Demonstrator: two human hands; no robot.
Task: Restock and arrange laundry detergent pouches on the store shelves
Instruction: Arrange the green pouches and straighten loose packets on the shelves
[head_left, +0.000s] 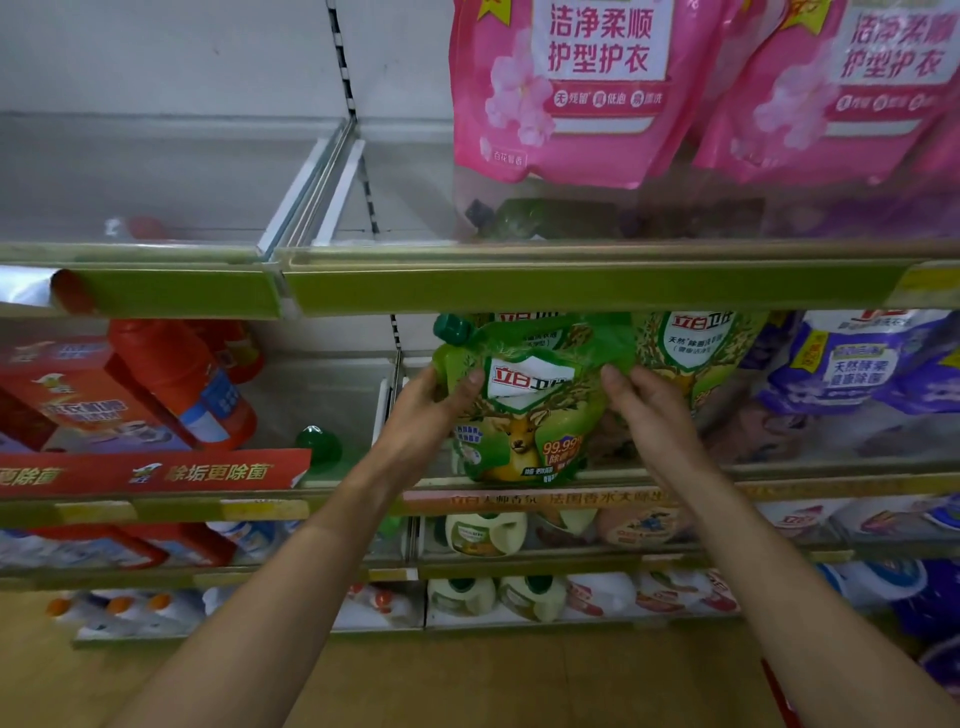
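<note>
Okay, both forearms are bare, reaching up and forward from the bottom edge and converging on one item. Left hand (431, 410): wrist slightly bent, thumb lying across the front face, other fingers wrapped behind the left edge. Right hand (644, 410) mirrors it, with the thumb tip on the front near the upper right edge and the fingers curled out of view behind. So both hands clasp the glossy green soft-plastic detergent pouch (524, 415), one hand per side, with the pouch between them.

The pouch is flexible film, crinkled at the top, upright and slightly tilted. It has a white shield logo with red characters and a deer print. A dark green screw cap (453, 328) sits on its top left corner. Its bottom edge is at the clear plastic front fence (831, 447) of the middle shelf. Cannot tell whether it rests on the shelf board or is carried.

Just right of the green pouch and behind it is a second green pouch with the same print (691, 353), upright. Further right are purple-and-white soft pouches (857, 364), slumped. Above the green pouch runs an olive-green shelf price rail (571, 286). Over that stand pink glossy pouches with flower print (571, 88).

Left of the green pouch is a round green cap (319, 447), then red plastic bottles (182, 384) and red cardboard boxes (67, 400). Below the green pouch are cream plastic jugs (485, 532) on lower shelves. A wood-look floor (467, 675) is at the bottom.
</note>
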